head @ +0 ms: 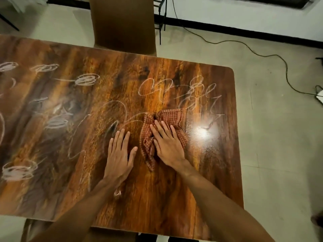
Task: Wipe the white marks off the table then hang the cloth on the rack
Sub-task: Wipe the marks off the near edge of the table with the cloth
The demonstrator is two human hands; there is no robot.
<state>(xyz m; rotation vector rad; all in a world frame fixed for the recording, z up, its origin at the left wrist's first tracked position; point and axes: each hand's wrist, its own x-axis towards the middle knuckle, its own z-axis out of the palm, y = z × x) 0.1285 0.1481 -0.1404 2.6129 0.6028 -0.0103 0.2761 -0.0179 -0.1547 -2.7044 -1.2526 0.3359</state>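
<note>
A red and cream checked cloth [162, 130] lies bunched on the wooden worktop [174, 198], right of the middle and close to the bright glare on the glossy surface. The right hand [167, 142] presses flat on top of it, palm down, its fingers [158, 131] stretched out and slightly spread over the fabric rather than pinching it; folds of cloth stick out beyond the fingertips and trail back along the thumb side toward the wrist. Just beside it, the left hand [120, 151] rests flat on the bare wood, fingers straight and fanned a little, the thumb pointing toward the cloth without touching it. White marks [176, 88] loop and scribble across the surface just beyond the cloth, and more scrawls and dense ovals [86, 79] spread over the left half, some of them smeared. Both bare forearms reach in from the near edge. Beyond the far edge stands a brown chair back [123, 23], and a dark cable [272, 55] snakes over the pale floor [279, 154] to the right.
</note>
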